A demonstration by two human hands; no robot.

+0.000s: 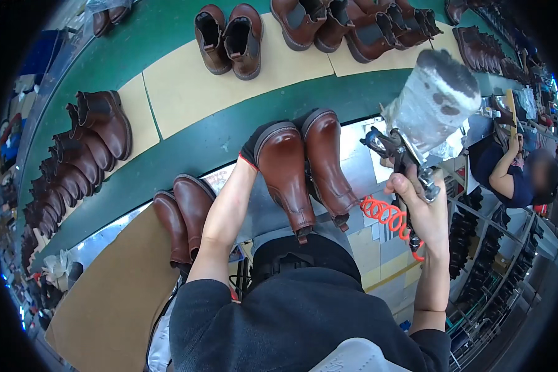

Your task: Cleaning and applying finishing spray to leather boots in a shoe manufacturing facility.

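A pair of glossy reddish-brown ankle boots (283, 167) is side by side in front of me, toes away and pull tabs toward me. My left hand (249, 149), in a black glove with a red cuff, grips the boots from the far left side; its fingers are mostly hidden behind them. My right hand (423, 204) is closed around a metal spray gun (409, 164), to the right of the boots. On top of the gun sits a cup wrapped in stained clear plastic (437, 99). An orange coiled air hose (384, 214) hangs from the gun's handle.
A green bench (229, 111) curves across the far side, bearing pale boards (186, 80) with rows of brown boots (80, 149). Another boot pair (185, 217) stands left of my forearm beside brown cardboard (115, 291). At right, a person (508, 167) works near racks of dark boots (493, 235).
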